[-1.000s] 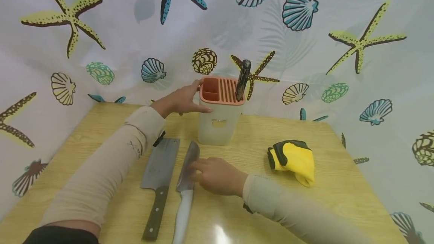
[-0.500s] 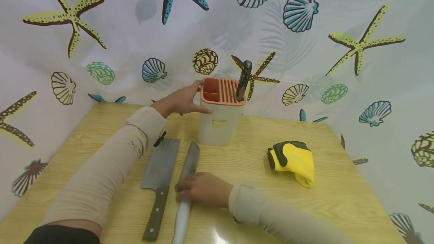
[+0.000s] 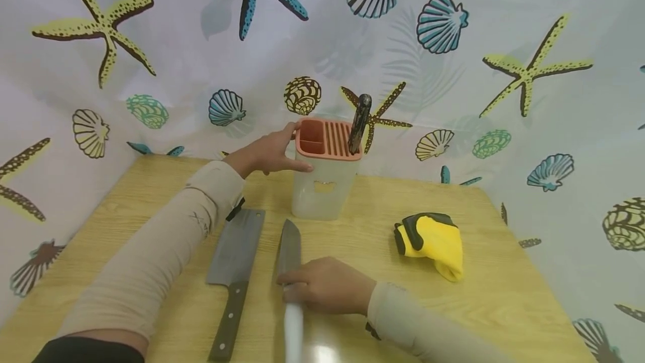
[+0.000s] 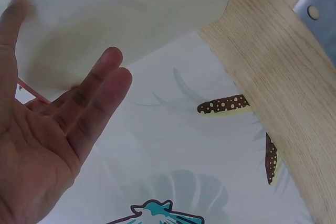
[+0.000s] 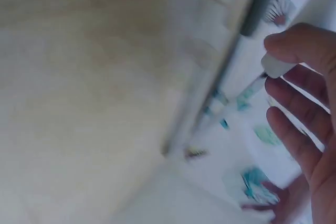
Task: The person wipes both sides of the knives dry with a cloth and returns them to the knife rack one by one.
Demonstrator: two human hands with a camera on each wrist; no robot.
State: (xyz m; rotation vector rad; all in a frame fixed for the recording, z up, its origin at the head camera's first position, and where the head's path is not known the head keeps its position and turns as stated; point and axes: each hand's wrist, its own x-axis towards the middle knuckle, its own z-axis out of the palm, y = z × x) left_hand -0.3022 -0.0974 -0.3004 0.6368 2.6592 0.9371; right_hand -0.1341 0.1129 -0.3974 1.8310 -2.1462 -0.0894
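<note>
My left hand (image 3: pixel 269 153) holds the left side of a white knife holder (image 3: pixel 322 198) with an orange slotted top, thumb on its front; in the left wrist view, two fingers stand off its wall. My right hand (image 3: pixel 332 287) grips a kitchen knife (image 3: pixel 289 248) at the front of its white handle (image 5: pixel 275 66), pinched between thumb and fingers. The blade points toward the holder, low over or on the table; which, I cannot tell. Left of it lies a cleaver (image 3: pixel 234 248) with a dark riveted handle, blade end away from me.
A black-handled utensil (image 3: pixel 360 122) stands in the holder's right-hand slot. On the right of the wooden table (image 3: pixel 373 206) lies a folded yellow and black glove-like bundle (image 3: pixel 435 240). Cloth (image 3: pixel 353 43) printed with shells and starfish hangs behind and at the sides.
My right hand has moved from beside the blade down to the handle and taken hold of it. The knife has turned and shifted slightly right. The left hand stays on the holder.
</note>
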